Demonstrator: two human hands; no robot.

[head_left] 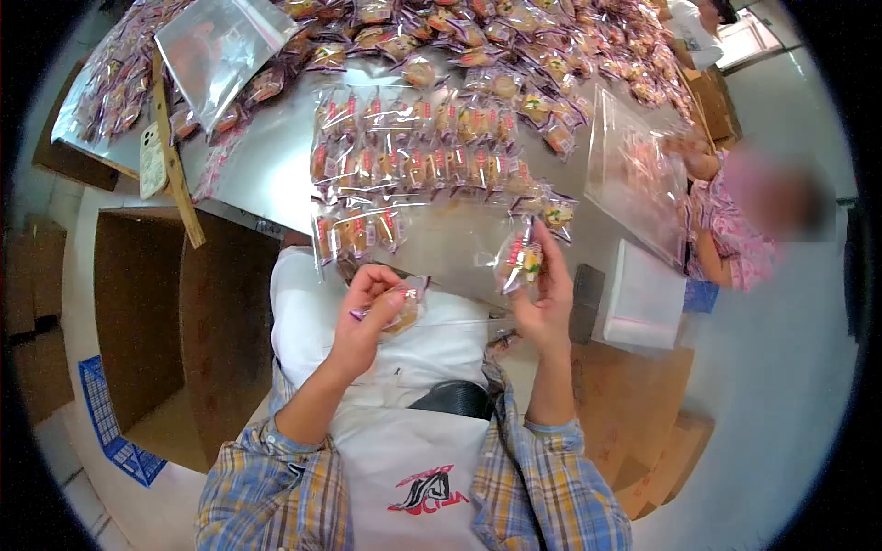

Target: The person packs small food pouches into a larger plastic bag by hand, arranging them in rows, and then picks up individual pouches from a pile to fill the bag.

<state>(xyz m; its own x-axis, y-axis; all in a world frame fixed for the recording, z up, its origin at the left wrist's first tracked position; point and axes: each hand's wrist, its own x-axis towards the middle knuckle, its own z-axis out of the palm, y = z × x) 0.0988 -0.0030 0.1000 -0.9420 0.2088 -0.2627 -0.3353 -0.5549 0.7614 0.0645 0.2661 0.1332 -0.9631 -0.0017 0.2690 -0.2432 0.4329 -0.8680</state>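
Note:
My left hand is closed on a small clear-wrapped pastry above my lap. In my right hand is another wrapped pastry, pinched between thumb and fingers near the table's edge. Just beyond both hands lies a large clear plastic bag, with wrapped pastries standing in rows inside it. Two rows at its far side are long; the nearest row is short and sits at the left. One loose wrapped pastry rests by the bag's right edge.
A heap of wrapped pastries covers the far table. Flat clear bags and a phone beside a wooden strip lie left. A co-worker at right handles another filled bag. Cardboard boxes stand below.

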